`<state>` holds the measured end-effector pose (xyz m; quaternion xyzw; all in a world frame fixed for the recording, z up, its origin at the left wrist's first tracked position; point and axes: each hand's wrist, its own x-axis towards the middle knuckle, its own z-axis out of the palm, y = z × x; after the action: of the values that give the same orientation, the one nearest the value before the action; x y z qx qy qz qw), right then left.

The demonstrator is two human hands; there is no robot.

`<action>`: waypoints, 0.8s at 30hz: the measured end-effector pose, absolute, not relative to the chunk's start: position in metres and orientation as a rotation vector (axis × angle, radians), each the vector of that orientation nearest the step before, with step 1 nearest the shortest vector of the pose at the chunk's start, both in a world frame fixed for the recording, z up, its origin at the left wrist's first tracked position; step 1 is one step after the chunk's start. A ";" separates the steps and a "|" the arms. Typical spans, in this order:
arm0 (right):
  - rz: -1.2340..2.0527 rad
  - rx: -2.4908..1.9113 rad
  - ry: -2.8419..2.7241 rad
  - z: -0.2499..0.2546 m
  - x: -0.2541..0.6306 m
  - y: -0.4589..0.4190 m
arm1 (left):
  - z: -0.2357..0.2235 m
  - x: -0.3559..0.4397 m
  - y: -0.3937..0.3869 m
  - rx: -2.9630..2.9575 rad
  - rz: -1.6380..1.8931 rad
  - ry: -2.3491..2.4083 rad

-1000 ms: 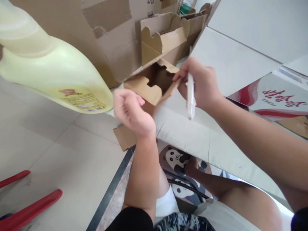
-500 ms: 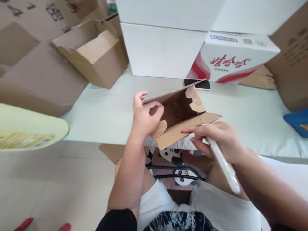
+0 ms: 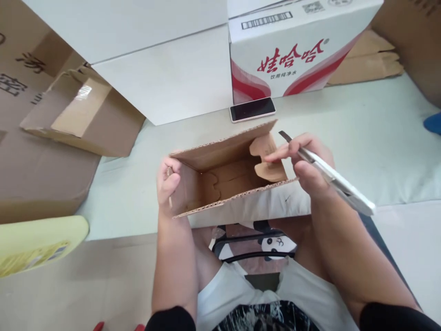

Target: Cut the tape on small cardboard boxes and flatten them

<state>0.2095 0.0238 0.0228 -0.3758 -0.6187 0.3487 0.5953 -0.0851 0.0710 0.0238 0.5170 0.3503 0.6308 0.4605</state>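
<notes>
A small brown cardboard box (image 3: 227,177) with its top open sits at the front of the cloth-covered surface, its hollow inside facing me. My left hand (image 3: 168,181) is closed on the box's left end, thumb over the edge. In my right hand (image 3: 312,158) is a white utility knife (image 3: 339,184), its dark blade pointing up and left, clear of the cardboard. A stretched finger of that hand touches the notched end flap (image 3: 267,158) on the box's right side. Part of the left hand's fingers is hidden behind the cardboard.
A phone (image 3: 253,109) lies behind the box, before a white carton with red lettering (image 3: 280,62). Another open cardboard box (image 3: 103,117) and a large carton (image 3: 41,174) stand left. A pale yellow bottle (image 3: 41,241) is at the left front, a blue object (image 3: 433,123) far right.
My view has swung to the right. My left hand has moved onto the box's left end, the long flaps now stand up, and my right hand has shifted to the right end flap, still holding the knife.
</notes>
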 end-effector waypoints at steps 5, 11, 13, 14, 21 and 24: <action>0.937 -1.172 -1.816 0.065 0.224 0.006 | 0.027 -0.070 0.067 1.150 1.390 0.709; 0.833 -1.603 -2.159 0.090 0.213 0.005 | 0.038 -0.057 0.068 1.162 1.350 0.736; 0.768 -1.717 -2.219 0.090 0.209 0.005 | 0.039 -0.056 0.067 1.158 1.356 0.738; 0.729 -1.765 -2.246 0.089 0.208 0.005 | 0.039 -0.056 0.065 1.151 1.351 0.742; 0.418 -1.964 -2.358 0.087 0.199 0.002 | 0.037 -0.058 0.057 1.071 1.331 0.755; 0.403 -1.950 -2.353 0.088 0.197 0.003 | 0.036 -0.059 0.057 1.069 1.338 0.770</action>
<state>0.1975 0.0026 0.0875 -0.6322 -0.7631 0.1305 0.0296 -0.0587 0.0567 0.0363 0.4594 0.3309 0.5751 0.5905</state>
